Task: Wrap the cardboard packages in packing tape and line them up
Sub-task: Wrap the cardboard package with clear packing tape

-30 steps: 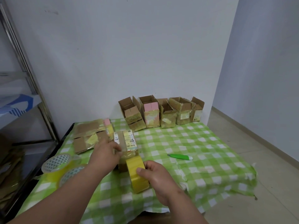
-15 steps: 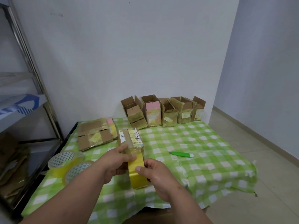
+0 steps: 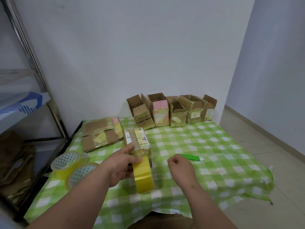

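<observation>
Pale walls meet in a corner behind a worktop (image 3: 206, 146) draped in a green-and-white checked cloth. Against the back wall five open boxes (image 3: 171, 111) stand in a row, side by side, flaps up, their fronts glossy with tape; the second from the left shows pink inside. At the back left lies one flattened carton (image 3: 100, 134). Just beside it, nearer the middle, lies the package (image 3: 137, 142), bearing printed labels. The left hand (image 3: 120, 167) rests its fingers on the package's near end, thumb and fingers curled round a yellow tape roll (image 3: 143, 176) standing on edge in front of it. The right hand (image 3: 179, 167) hovers apart, to the right, fingers loosely curled and holding nothing I can see. Beyond it lies one green cutter (image 3: 191, 157). Two clear rolls (image 3: 72, 167) lie at the left edge, touching. Metal shelving (image 3: 33, 63) stands at left.
</observation>
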`<act>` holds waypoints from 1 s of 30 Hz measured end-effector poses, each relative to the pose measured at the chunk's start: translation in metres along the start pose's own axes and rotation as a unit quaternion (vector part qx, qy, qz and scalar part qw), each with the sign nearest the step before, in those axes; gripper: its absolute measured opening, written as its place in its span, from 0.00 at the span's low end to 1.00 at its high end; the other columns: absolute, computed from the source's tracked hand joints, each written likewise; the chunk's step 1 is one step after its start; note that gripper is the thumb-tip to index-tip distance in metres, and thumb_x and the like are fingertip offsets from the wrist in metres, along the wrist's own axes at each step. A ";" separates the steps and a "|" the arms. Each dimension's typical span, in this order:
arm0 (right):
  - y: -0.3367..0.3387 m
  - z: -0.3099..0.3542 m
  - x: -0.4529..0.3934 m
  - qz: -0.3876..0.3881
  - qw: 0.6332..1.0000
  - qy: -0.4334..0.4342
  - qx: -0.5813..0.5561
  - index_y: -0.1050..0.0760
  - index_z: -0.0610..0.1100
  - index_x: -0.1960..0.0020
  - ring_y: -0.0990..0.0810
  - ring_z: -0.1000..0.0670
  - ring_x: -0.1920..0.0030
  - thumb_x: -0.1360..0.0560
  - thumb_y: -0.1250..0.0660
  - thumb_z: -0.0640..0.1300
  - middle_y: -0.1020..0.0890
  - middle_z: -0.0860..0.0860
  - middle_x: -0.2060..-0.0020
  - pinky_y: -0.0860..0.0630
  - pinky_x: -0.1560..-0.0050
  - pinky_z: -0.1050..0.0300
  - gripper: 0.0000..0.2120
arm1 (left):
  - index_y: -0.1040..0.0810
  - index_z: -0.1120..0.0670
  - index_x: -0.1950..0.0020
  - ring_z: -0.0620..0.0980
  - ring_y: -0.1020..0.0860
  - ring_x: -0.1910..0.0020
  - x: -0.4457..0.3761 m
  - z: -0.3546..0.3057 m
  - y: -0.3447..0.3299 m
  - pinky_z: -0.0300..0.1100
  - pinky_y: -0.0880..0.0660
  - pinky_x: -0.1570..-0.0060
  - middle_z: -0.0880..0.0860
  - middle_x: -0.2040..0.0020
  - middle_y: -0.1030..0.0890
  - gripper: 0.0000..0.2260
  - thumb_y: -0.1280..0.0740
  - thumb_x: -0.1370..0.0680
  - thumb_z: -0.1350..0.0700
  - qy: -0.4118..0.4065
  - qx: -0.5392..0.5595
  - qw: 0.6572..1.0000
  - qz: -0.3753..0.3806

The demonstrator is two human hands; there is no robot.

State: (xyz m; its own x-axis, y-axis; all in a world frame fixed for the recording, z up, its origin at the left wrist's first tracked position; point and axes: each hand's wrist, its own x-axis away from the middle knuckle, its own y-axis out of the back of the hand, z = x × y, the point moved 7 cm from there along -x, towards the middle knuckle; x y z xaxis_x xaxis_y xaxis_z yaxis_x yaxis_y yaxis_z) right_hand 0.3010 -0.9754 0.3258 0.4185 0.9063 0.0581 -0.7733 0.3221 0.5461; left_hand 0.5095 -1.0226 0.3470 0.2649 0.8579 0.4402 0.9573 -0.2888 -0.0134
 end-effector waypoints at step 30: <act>-0.020 0.062 -0.016 0.134 0.979 0.147 0.035 0.22 0.58 0.44 0.23 0.58 0.63 0.21 0.33 0.47 0.22 0.60 0.60 0.29 0.66 0.67 0.08 | 0.33 0.38 0.27 0.51 0.21 0.42 0.009 0.015 -0.002 0.55 0.30 0.35 0.50 0.48 0.15 0.42 0.21 0.37 0.56 -0.051 0.027 0.998 -0.005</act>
State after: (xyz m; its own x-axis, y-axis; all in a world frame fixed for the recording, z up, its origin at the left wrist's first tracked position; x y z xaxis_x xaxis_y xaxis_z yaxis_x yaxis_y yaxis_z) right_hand 0.3396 -1.0129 0.3659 0.0409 0.9987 -0.0303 -0.7980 0.0509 0.6006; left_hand 0.5117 -1.0077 0.3381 0.2636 0.9003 0.3465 0.9640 -0.2592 -0.0599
